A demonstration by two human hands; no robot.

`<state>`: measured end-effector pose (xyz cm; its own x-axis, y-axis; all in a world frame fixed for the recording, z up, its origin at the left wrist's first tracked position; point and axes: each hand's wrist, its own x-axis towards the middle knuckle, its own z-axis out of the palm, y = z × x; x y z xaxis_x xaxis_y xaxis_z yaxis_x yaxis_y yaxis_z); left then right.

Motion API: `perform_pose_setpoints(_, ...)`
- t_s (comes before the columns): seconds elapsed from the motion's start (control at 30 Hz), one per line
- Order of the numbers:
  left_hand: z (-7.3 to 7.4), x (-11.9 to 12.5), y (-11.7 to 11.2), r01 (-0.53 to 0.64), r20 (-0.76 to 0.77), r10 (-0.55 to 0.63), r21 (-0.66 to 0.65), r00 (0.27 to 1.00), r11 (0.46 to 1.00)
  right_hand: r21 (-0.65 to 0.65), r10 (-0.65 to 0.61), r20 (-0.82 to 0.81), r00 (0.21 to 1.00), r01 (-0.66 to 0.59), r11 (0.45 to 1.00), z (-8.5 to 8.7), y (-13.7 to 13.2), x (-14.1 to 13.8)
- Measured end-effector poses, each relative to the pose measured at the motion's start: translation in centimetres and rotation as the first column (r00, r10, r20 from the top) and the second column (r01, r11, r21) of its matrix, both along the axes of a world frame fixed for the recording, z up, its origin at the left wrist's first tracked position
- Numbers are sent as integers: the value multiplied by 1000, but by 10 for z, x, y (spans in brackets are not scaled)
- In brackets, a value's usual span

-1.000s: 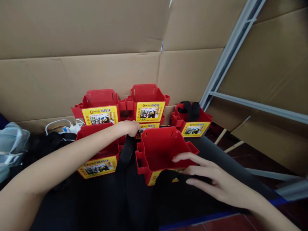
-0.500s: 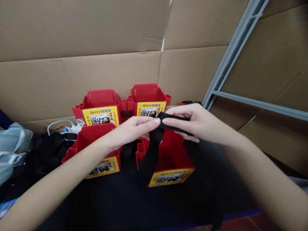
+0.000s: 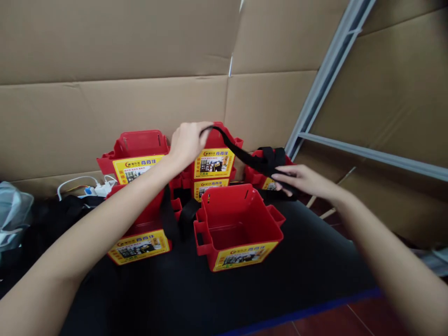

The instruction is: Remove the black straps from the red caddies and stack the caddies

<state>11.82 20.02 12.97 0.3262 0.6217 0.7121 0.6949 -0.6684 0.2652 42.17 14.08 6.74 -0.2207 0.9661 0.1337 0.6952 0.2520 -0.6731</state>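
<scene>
A black webbing strap (image 3: 241,154) stretches between my two hands above the red boxes. My left hand (image 3: 189,140), raised at the back, is closed on one part of it. Lower and to the right, my right hand (image 3: 297,179) has its fingers around the strap near a small box at the back right. Below them a red plastic tool box (image 3: 241,219) stands upright with its inside showing; it has side pockets, slots in its back wall and a yellow label on the front. Part of the strap hangs by the left boxes, where my forearm covers its path.
More red boxes with yellow labels, such as the back left one (image 3: 140,144), stand behind and left. A red box with black straps (image 3: 273,156) sits back right. White plugs (image 3: 105,186) and a translucent bag (image 3: 16,219) lie left. Cardboard (image 3: 150,102) lines the back.
My hands were together over the front box and have spread apart. The left went up and back, the right moved right. The strap is now drawn out between them, uncovering the box.
</scene>
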Motion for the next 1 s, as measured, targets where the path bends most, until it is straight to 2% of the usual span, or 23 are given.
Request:
perform_pose_setpoints(0.1, -4, 33, 7, 86, -79, -79, 88, 994, 992, 124, -47, -46, 998, 52, 991, -28, 1, -10)
perform_pose_setpoints(0.17, -1, 49, 12, 120, -131, -105, 113, 986, 986, 195, -40, -68, 997, 52, 979, -35, 3, -18)
perform_pose_setpoints(0.3, 8, 61, 23, 69, -235, -25, 178, 972, 982, 126, 32, -129, 991, -16, 992, -36, 12, -32)
perform_pose_setpoints(0.4, 6, 59, 21, 23, -283, 34, 196, 958, 980, 86, 61, -225, 973, -42, 995, -45, 18, -43)
perform_pose_setpoints(0.47, -4, 53, 8, 69, -383, 23, 224, 924, 972, 94, 51, -256, 965, -28, 995, -55, 19, -51)
perform_pose_setpoints(0.53, -21, 41, -13, 172, -511, -26, 240, 859, 955, 99, 41, -285, 958, -13, 995, -64, 19, -59)
perform_pose_setpoints(0.6, -42, 25, -39, 240, -576, -93, 184, 812, 953, 98, 39, -302, 953, -9, 995, -69, 15, -67)
perform_pose_setpoints(0.63, -52, 16, -50, 224, -574, -105, 140, 812, 965, 93, 42, -303, 952, -14, 996, -71, 12, -70)
perform_pose_setpoints(0.73, -73, -7, -70, 83, -514, -76, -10, 854, 996, 81, 63, -287, 956, -41, 996, -71, 5, -76)
perform_pose_setpoints(0.8, -75, -13, -69, 8, -466, -50, -92, 883, 996, 93, 67, -260, 963, -44, 995, -68, 3, -75)
perform_pose_setpoints(0.87, -69, -7, -62, 17, -407, -71, -135, 911, 991, 127, 53, -220, 974, -26, 992, -60, 6, -73)
perform_pose_setpoints(1.0, -49, 27, -39, 161, -236, -188, -128, 954, 979, 214, 35, -144, 989, -3, 977, -33, 16, -70)
